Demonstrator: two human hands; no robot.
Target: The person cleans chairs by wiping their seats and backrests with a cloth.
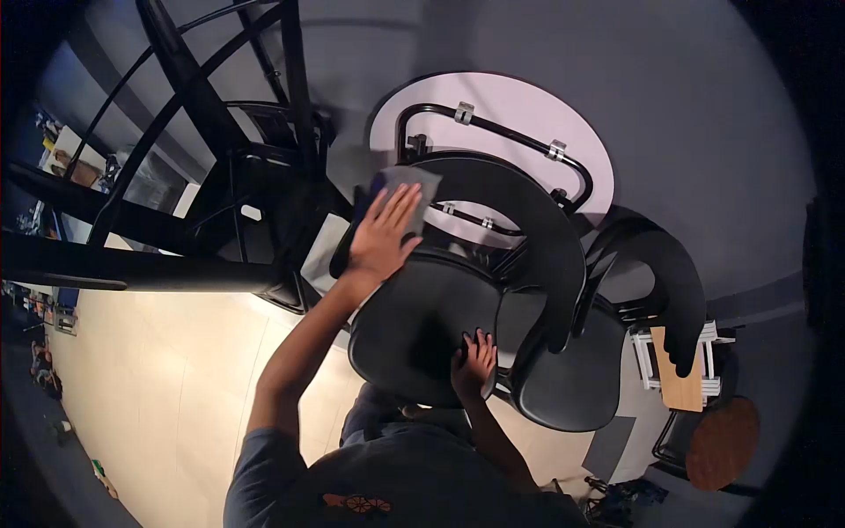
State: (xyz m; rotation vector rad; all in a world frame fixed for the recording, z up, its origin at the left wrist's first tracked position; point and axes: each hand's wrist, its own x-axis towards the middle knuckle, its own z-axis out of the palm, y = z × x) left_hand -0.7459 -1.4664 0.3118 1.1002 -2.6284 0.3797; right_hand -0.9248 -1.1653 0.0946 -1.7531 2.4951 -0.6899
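Note:
A grey cloth (426, 188) lies against the left end of the curved black backrest (497, 183) of a chair. My left hand (385, 238) holds the cloth there, its fingers stretched over it and its thumb out to the side. Below is the same chair's black padded seat (422, 321). On the right part of this seat rests my right hand (475, 363), fingers apart and nothing in it.
A second black chair (572, 370) stands close on the right. Behind the chairs is a white oval tabletop (519, 110) with a black tube frame. Black metal furniture (189, 97) fills the upper left. Wooden-topped stools (723, 443) stand at the far right.

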